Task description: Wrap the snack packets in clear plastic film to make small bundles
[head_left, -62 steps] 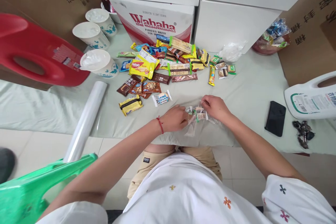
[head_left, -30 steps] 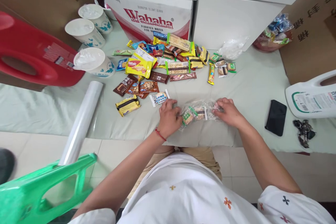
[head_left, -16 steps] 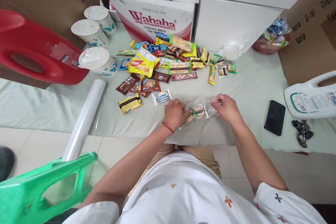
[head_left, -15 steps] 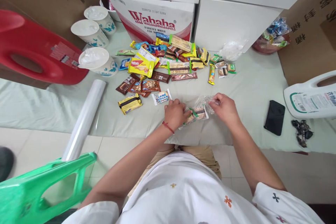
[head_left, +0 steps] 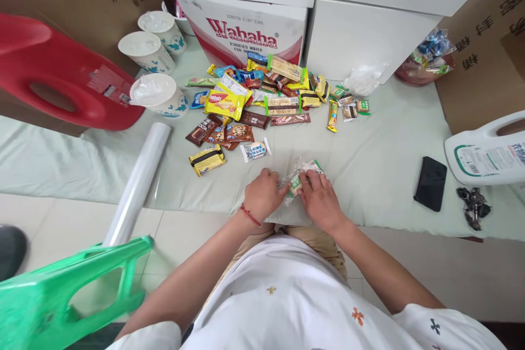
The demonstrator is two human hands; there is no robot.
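Note:
On the cloth near the table's front edge lies a small bundle of wrapped snacks in clear plastic (head_left: 296, 181), with green and white wrappers showing through. Whether the plastic is a bag or a loose sheet, I cannot tell. My right hand (head_left: 322, 201) presses down on the bundle from the right with its fingers curled over it. My left hand (head_left: 264, 197), with a red string bracelet on the wrist, is closed at the bundle's left edge, its thumb against the plastic. Just beyond my left hand lies a small white-wrapped snack (head_left: 256, 150). A yellow packet (head_left: 207, 159) rests farther left.
Behind is a heap of mixed snacks (head_left: 254, 98) against a Wahaha carton (head_left: 250, 33). Paper cups (head_left: 162, 99), a shiny roll (head_left: 139, 180) and a red jug (head_left: 74, 76) are left. A phone (head_left: 430, 184), keys (head_left: 473, 208) and a white bottle (head_left: 488, 153) sit right.
My right hand has moved left, bringing the loose end of the plastic over onto the snacks. My left hand has shifted slightly left, off the top of the bundle to its edge.

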